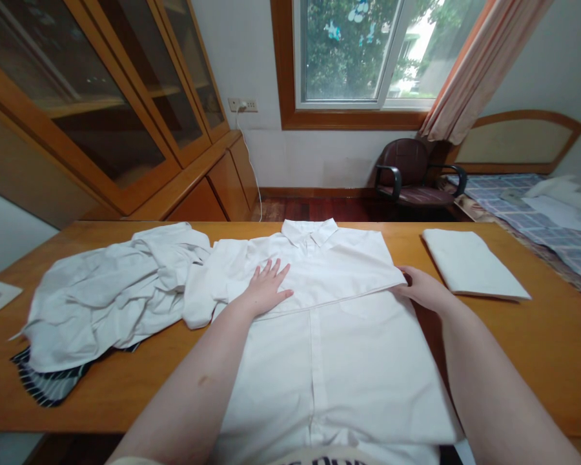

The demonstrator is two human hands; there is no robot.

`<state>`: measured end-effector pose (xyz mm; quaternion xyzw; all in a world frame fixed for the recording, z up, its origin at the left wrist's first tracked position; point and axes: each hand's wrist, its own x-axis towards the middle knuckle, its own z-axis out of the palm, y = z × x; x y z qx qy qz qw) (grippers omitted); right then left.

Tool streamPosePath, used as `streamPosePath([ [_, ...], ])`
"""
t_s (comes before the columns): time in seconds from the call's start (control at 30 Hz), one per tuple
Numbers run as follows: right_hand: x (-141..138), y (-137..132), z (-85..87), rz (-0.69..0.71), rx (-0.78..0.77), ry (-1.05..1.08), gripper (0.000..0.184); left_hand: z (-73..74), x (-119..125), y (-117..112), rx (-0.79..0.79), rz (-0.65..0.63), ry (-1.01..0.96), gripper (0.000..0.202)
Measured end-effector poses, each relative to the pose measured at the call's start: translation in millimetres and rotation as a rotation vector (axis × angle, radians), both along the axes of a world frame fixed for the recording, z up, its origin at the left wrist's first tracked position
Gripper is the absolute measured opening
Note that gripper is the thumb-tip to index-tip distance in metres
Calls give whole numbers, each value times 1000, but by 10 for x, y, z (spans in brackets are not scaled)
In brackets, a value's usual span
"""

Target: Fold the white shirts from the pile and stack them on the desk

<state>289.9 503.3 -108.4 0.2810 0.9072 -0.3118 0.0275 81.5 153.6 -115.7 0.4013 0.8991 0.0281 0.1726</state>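
Observation:
A white collared shirt (281,374) lies front up on the table, its collar at the far side and its lower part hanging toward me. One long sleeve (348,278) lies across the chest, and the left sleeve (206,284) sticks out bent to the side. My left hand (266,290) rests flat on the chest with its fingers spread. At the shirt's right edge, my right hand (419,287) pinches the white cloth where the sleeve folds over; some of its fingertips are hidden by the fabric.
A crumpled heap of white cloth (111,290) lies at left, partly over a dark striped cloth (53,384). A folded white cloth (472,265) lies on the wooden table (547,349) at right. Beyond stand an armchair (411,171), a bed (542,206) and a glass-fronted cabinet (121,213).

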Motion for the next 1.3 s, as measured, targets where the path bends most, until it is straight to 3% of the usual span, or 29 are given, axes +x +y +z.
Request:
streamPosePath([
  [0.07,57,90,16,-1,-192,69,51,-1,-1,-1,0,-1,3,75],
  [0.13,39,162,6,-155,-219,97,46,-8,-4,-2,2,-2,10,75],
  [0.23,-142,209,-33,-330,-28,72,43,-26,-9,-3,7,-4,19,75],
  [0.37,-475,204,-71,-289,193,-17,37,-45,-14,-8,15,-3,33,75],
  [0.5,-617,255,-134,-247,270,-38,26,-49,-14,-13,22,-5,29,75],
  [0.73,-593,384,-203,-411,376,27,34,-62,-19,-8,18,-8,23,75],
  [0.8,-673,378,-144,-316,402,127,33,-64,-21,-7,11,-10,21,75],
  [0.9,-873,357,-36,-23,402,234,32,-64,-20,-7,10,-10,23,76],
  [1.03,-1168,394,39,251,291,143,35,-68,-20,-12,23,-8,21,75],
  [1.3,-1428,761,97,185,355,-109,20,-65,-28,-16,27,-12,6,75],
])
